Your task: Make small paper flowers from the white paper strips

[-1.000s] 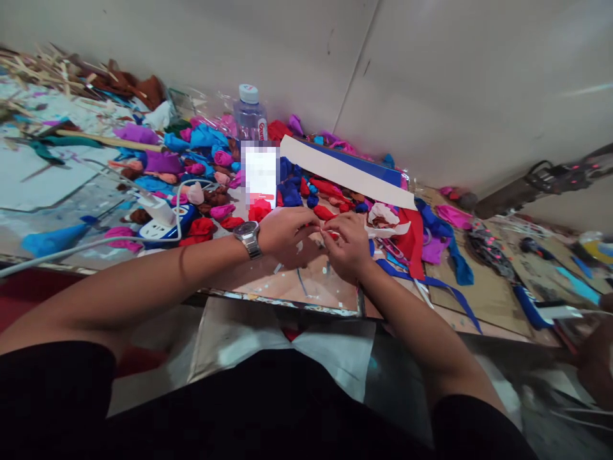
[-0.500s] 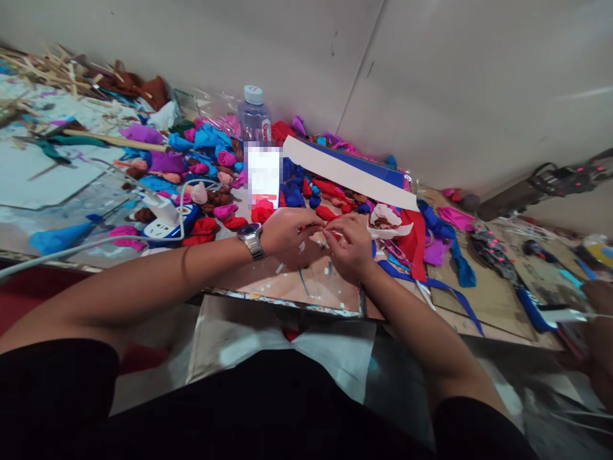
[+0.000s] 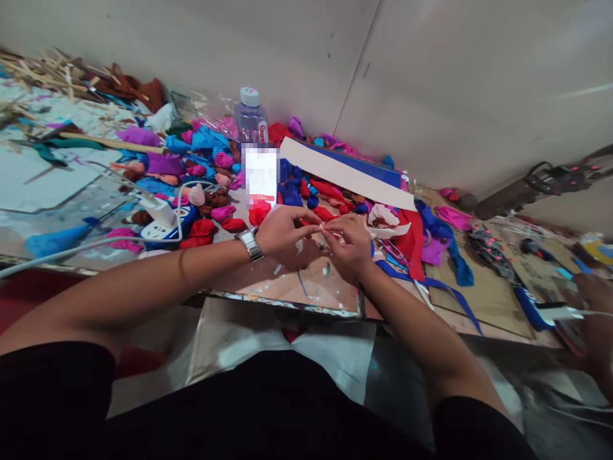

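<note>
My left hand [image 3: 282,233], with a metal-banded watch [image 3: 251,244] on its wrist, is closed in a pinch. Its fingertips meet those of my right hand [image 3: 350,246], which is closed in a pinch too. A tiny pale bit shows between the fingertips, too small to name. Just right of my right hand lie a crumpled whitish piece [image 3: 383,216] and a red strip [image 3: 410,246]. Behind my left hand, a red crumpled bundle [image 3: 260,213] sits in front of a lit phone [image 3: 262,172].
A power strip [image 3: 165,233] with a white cable is at left, near pliers [image 3: 45,152] and thin sticks [image 3: 52,73]. A bottle [image 3: 250,121] stands at the back. A long pale strip [image 3: 345,172] lies behind my hands. Another person's hand [image 3: 596,294] shows at far right.
My hands stay together at nearly the same spot, with fingers shifted slightly. The pale bit between the fingertips shows more now. The whole view has shifted a little.
</note>
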Demonstrator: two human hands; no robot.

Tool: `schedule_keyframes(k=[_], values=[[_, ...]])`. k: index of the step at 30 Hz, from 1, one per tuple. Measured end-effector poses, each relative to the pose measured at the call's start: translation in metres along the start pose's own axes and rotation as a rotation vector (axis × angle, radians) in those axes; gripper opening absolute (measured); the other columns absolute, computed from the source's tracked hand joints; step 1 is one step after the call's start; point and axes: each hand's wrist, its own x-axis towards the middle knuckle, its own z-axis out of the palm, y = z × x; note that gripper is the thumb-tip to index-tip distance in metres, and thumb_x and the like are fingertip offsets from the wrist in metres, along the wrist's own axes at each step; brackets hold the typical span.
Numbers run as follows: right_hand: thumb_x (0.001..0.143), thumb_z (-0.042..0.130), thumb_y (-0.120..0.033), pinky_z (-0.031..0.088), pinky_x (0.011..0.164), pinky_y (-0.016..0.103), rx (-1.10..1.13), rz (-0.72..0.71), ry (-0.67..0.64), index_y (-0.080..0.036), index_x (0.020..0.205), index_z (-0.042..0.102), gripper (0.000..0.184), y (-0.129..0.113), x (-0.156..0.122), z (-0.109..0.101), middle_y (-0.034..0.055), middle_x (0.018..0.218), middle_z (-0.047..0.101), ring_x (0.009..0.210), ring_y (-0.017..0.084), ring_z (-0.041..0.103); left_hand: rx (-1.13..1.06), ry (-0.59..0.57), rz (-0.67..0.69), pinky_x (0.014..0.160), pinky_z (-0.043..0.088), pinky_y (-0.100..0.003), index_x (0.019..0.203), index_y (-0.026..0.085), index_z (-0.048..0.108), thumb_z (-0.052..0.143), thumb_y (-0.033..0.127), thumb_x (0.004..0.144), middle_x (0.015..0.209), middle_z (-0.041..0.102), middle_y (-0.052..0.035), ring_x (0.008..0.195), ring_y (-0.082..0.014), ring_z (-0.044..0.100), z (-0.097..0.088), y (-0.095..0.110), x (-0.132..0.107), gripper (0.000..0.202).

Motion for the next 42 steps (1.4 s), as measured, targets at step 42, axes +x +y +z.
schedule_keyframes(k=[42], values=[[0.098, 0.074, -0.045, 0.055, 0.090, 0.044, 0.017, 0.111, 0.048, -0.027, 0.093, 0.076, 0.019, 0.0058, -0.0034, 0.0050, 0.0043, 0.092, 0.079, 0.096, 0.025, 0.069, -0.044, 0.007, 0.210, 0.074, 0.058, -0.026, 0.102, 0.020, 0.084, 0.071, 0.047, 0.099, 0.094, 0.083, -0.0079, 0.082, -0.0165, 0.077, 0.0035, -0.0035, 0.0002, 0.030]])
